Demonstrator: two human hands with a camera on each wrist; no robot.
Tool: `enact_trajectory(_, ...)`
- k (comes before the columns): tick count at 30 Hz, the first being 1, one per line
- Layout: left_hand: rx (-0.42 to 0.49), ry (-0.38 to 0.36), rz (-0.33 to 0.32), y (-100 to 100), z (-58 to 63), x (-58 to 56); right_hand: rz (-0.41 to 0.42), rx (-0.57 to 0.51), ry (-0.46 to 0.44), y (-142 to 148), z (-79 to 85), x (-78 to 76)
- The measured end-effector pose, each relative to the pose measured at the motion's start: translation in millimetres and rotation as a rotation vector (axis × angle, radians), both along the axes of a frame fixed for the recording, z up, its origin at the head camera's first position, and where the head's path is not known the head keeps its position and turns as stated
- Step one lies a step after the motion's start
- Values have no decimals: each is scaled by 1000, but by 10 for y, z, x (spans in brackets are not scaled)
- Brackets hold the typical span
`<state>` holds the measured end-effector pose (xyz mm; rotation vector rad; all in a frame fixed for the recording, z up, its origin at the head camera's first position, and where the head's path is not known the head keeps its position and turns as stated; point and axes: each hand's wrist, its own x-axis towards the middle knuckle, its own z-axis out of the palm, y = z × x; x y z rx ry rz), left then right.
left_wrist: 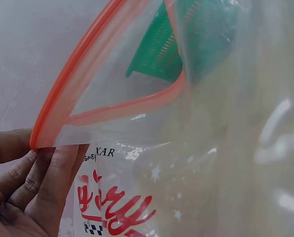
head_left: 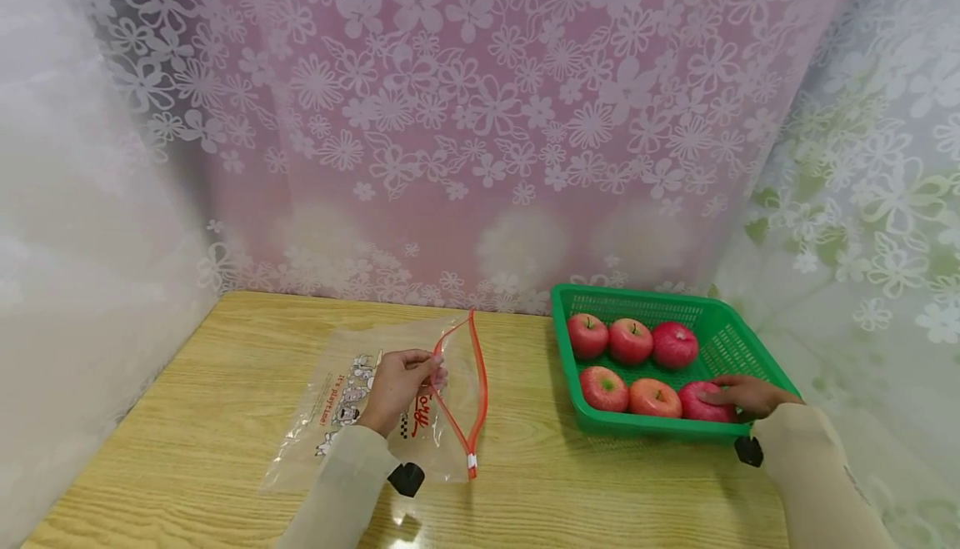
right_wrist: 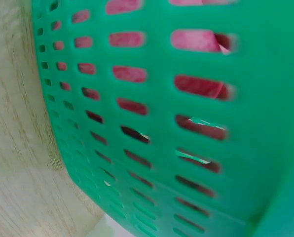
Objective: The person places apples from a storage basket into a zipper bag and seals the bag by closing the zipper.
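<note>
My left hand (head_left: 401, 386) pinches the orange-red zip edge of a clear zip bag (head_left: 337, 432), whose mouth gapes toward the right. Thumb and fingers also show on that rim in the left wrist view, beside the bag's red lettering (left_wrist: 120, 207). Over at the right, my right hand (head_left: 752, 396) reaches into a green plastic basket (head_left: 570, 399), its fingers lying on the near right apple (head_left: 703, 403). Several more red apples (head_left: 630, 341) sit in two rows there. In the right wrist view the basket's slotted wall (right_wrist: 159, 118) hides the hand.
The wooden table (head_left: 517, 499) carries both bag and basket. A pink flowered curtain (head_left: 465, 116) hangs behind its far edge, and pale sheets stand at the left (head_left: 97, 199) and right (head_left: 870, 299). A white slider (head_left: 472, 461) sits at the near end of the bag's zip.
</note>
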<state>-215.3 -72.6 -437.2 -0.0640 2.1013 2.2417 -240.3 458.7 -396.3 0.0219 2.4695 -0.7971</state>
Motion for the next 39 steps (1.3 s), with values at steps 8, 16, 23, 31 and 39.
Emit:
enact_trajectory(8,-8,-11,6,-2,23,5,-44,-59,-7,43,-39,-20)
enact_trajectory(16,7,-13,10,7,8,-13,-62,-87,-8,80,-45,-18)
enact_trajectory(23,10,-17,0,-3,38,8,-52,-62,8,59,-12,5)
enact_trajectory(31,-7,-10,13,11,2,-18,-79,-85,17,52,7,39)
enact_trajectory(39,-5,1,9,10,-9,-6,-111,-121,31,32,40,76)
